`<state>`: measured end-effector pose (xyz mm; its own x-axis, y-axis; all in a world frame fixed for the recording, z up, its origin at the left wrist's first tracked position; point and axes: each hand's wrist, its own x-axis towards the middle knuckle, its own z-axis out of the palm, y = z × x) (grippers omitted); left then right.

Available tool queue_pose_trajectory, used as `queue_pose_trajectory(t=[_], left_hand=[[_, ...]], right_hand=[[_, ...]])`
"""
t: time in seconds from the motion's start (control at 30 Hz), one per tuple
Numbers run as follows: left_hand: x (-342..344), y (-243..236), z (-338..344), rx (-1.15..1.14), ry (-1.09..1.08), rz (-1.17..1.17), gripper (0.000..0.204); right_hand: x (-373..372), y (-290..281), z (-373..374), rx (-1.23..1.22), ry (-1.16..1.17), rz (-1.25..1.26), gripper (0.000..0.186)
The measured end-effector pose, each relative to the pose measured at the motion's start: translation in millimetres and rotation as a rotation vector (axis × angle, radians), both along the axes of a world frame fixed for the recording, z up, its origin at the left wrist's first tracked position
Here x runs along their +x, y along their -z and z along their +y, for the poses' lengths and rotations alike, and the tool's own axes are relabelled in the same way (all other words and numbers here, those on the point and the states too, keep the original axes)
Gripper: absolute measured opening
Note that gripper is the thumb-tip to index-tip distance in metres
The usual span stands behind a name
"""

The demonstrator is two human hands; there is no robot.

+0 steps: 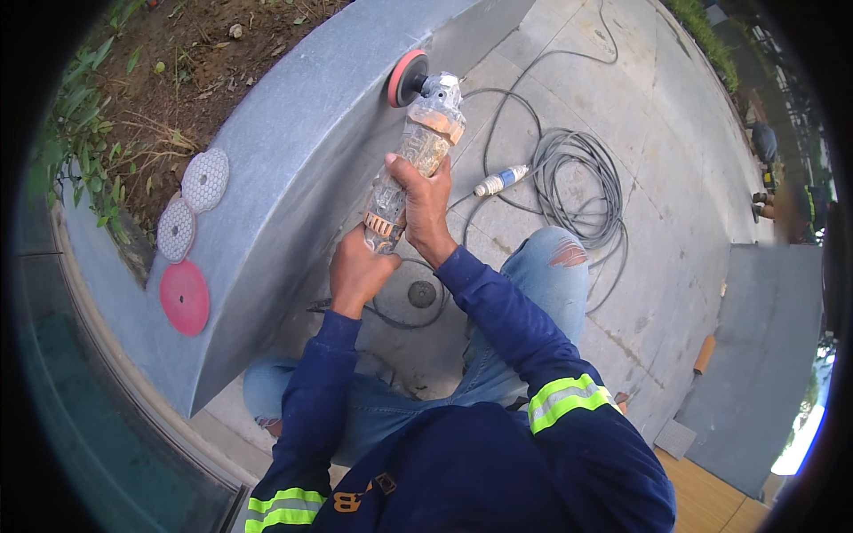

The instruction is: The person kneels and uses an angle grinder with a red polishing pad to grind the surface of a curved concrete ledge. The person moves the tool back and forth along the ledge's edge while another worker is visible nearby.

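An angle grinder, coated in pale dust over its orange and dark body, is in both my hands. My right hand wraps round the middle of its body with the thumb on top. Below it, my left hand closes round the rear end near the orange vents. The grinder's red-edged backing pad is at the upper side face of the grey stone kerb; I cannot tell whether it touches. On the kerb's top lie two white honeycomb polishing pads and a pink disc.
A coiled grey cable with a white-and-blue connector lies on the paving to the right. Soil and plants border the kerb at left. A small dark round piece sits near my knees. Another person is at far right.
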<state>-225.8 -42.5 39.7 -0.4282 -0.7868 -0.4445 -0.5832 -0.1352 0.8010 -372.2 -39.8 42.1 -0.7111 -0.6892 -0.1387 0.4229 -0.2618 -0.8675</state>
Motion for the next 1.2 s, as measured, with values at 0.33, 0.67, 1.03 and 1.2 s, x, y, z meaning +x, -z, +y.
queue_pose_trajectory(t=[0.33,0.67,1.03,1.2], left_hand=[[-9,3,3,0.065,0.004,0.001,0.045],[-18,4,-1,0.028,0.007,0.016,0.042],[-26,-5,-6,0.063,0.02,-0.01,0.046],[-13,6,9,0.054,-0.017,0.011,0.045]], right_hand=[[-8,2,2,0.051,-0.024,0.043,0.065],[-17,1,-3,0.059,0.0,0.033,0.064],[-27,1,-5,0.054,-0.025,0.056,0.066],[-13,6,3,0.065,-0.013,0.067,0.064]])
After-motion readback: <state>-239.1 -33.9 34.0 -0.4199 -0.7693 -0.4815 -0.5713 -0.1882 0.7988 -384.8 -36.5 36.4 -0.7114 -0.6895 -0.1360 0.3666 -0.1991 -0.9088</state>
